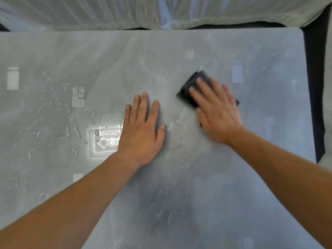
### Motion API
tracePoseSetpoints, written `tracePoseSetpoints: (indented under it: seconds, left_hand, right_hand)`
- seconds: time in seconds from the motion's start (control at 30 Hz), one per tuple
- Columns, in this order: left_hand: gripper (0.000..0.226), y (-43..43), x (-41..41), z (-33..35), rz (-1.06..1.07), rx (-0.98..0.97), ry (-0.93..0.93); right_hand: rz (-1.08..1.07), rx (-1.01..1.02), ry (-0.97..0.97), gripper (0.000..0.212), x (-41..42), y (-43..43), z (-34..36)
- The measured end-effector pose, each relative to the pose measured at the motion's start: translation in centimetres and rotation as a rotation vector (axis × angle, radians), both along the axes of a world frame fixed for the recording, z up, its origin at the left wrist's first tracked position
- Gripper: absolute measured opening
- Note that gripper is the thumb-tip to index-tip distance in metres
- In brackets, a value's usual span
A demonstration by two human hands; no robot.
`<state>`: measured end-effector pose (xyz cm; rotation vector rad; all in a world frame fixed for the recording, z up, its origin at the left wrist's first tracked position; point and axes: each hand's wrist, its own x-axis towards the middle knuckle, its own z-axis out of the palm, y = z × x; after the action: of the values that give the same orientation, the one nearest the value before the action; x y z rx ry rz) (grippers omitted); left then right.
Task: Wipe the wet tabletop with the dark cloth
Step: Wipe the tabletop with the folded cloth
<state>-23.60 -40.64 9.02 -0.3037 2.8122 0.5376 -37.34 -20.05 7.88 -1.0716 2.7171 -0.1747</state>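
The table (233,186) is a pale grey, glossy slab that fills most of the view, with its far edge at 12 o'clock and its right edge at 3 o'clock. The dark cloth (192,85) lies folded on the table at 1 o'clock from the view's centre. It is mostly covered by the right hand (217,114), and only its far-left part and a small corner at the hand's 3 o'clock side show. The right hand presses flat on the cloth. Its fingers (203,90) are straight and slightly spread, point toward 11 o'clock and are not curled round the fabric. This hand and the cloth appear slightly blurred. The left hand (142,130) rests palm down on the bare table at 9 o'clock from the cloth and does not touch it. Its fingers (144,106) are straight and close together, pointing toward 12 o'clock, with the thumb set out toward 3 o'clock. A wet smear (177,123) lies between the two hands, just beside the left thumb. Scattered water droplets (71,114) cover the table at 9 o'clock from the left hand, and further drops (161,212) lie at 6 o'clock between the forearms. A translucent plastic sheet (161,13) runs beyond the far edge at 12 o'clock. A dark floor strip (314,87) borders the table at 3 o'clock.
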Motion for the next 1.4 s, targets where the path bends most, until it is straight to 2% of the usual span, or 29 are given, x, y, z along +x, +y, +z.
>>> tracePoseSetpoints:
  seconds: [0.07,0.13,0.17,0.3,0.4,0.43,0.53,0.6,0.73,0.83,0.9,1.03,1.1,1.2,1.27,1.33,1.4]
  left_hand:
    - [0.068,0.0,0.2,-0.3,0.002,-0.008,0.01]
    - [0.068,0.1,0.3,-0.4,0.007,-0.017,0.03]
    - [0.067,0.2,0.4,-0.4,0.013,-0.016,0.045]
    - [0.063,0.9,2.1,0.2,0.029,-0.003,0.096]
    - [0.063,1.6,4.5,0.7,-0.01,0.008,0.088]
    - [0.064,1.8,5.3,0.8,-0.017,0.009,0.082]
    - [0.064,2.1,7.3,0.7,-0.019,-0.033,0.072]
    - [0.063,2.1,8.2,0.6,-0.029,-0.05,0.068]
    - [0.064,1.5,8.9,0.1,-0.046,-0.055,0.063]
    - [0.066,1.0,9.2,-0.5,-0.073,-0.063,0.054]
    - [0.066,0.7,9.3,-0.8,-0.096,-0.068,0.056]
    - [0.064,0.6,9.8,-0.7,-0.081,-0.05,0.069]
    - [0.063,1.2,10.6,-0.3,-0.084,-0.029,0.083]
    - [0.062,2.2,12.7,0.0,-0.139,-0.039,0.072]
    - [0.063,2.6,14.3,0.3,-0.148,-0.037,0.05]
    - [0.063,2.6,15.8,0.5,-0.131,-0.033,0.033]
    - [0.065,2.5,16.7,0.6,-0.125,-0.029,0.011]
  right_hand:
    - [-0.276,-0.029,-0.012,0.059,-2.0,-0.7,-0.2]
    - [-0.382,-0.047,0.005,0.058,-0.7,-1.6,-0.5]
    - [-0.347,-0.048,0.029,0.058,1.0,-1.6,-0.7]
    - [0.023,-0.033,0.052,0.057,8.8,1.2,-0.8]
    - [0.121,0.019,0.012,0.055,8.4,3.4,-0.5]
    - [0.046,0.017,0.001,0.055,7.5,3.6,-0.4]
    - [-0.37,-0.041,-0.037,0.057,5.7,2.9,-0.2]
    - [-0.477,-0.04,-0.023,0.058,7.5,1.7,-0.2]
    - [-0.192,-0.047,-0.001,0.056,16.4,1.4,-0.3]
    - [-0.047,-0.049,-0.037,0.054,17.2,3.5,-0.1]
    - [-0.116,-0.047,-0.033,0.055,15.0,4.2,0.0]
    - [-0.496,-0.069,-0.012,0.056,13.4,2.0,-0.3]
    - [-0.453,-0.053,0.019,0.057,16.3,1.1,-0.4]
    - [-0.15,-0.048,0.032,0.055,22.2,2.4,-0.6]
    - [-0.032,-0.029,0.014,0.055,23.3,3.9,-0.6]
    - [-0.058,-0.008,-0.004,0.055,21.7,4.5,-0.4]
    - [-0.263,-0.004,-0.015,0.057,19.1,4.3,-0.3]
